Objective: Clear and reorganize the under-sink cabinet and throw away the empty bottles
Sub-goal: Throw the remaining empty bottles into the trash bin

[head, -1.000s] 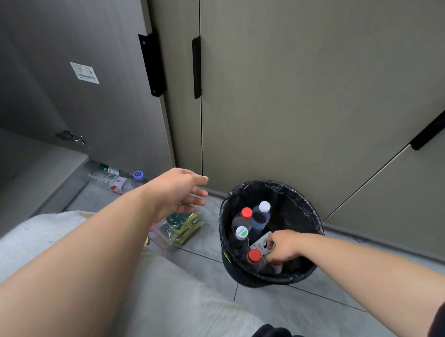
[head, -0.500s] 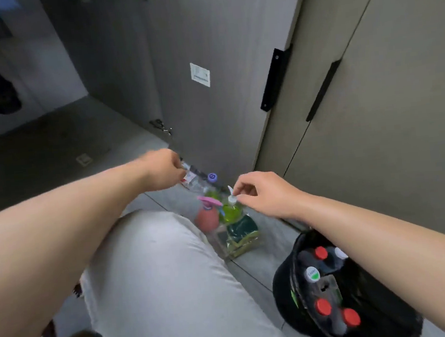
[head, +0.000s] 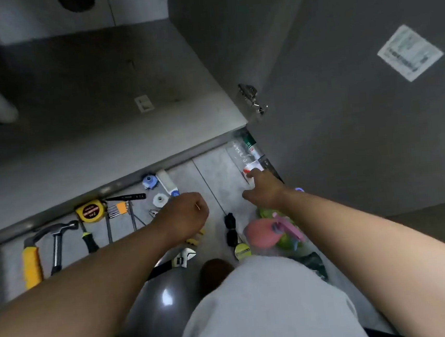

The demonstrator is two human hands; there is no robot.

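Tiled floor (head: 216,174): tools (head: 91,212) laid out left of curled left hand (head: 185,216), grip unclear; spread right hand (head: 265,191) touches clear plastic bottle (head: 241,150), not yet binned.

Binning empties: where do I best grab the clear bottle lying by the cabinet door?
Round its middle, from above on the open-floor side: the clear bottle lies flat along the foot of the cabinet door, which blocks the other side. The right hand is nearest.

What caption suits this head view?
Right hand reaches for a clear bottle lying by the cabinet door; hammer and tape measure lie on the floor.
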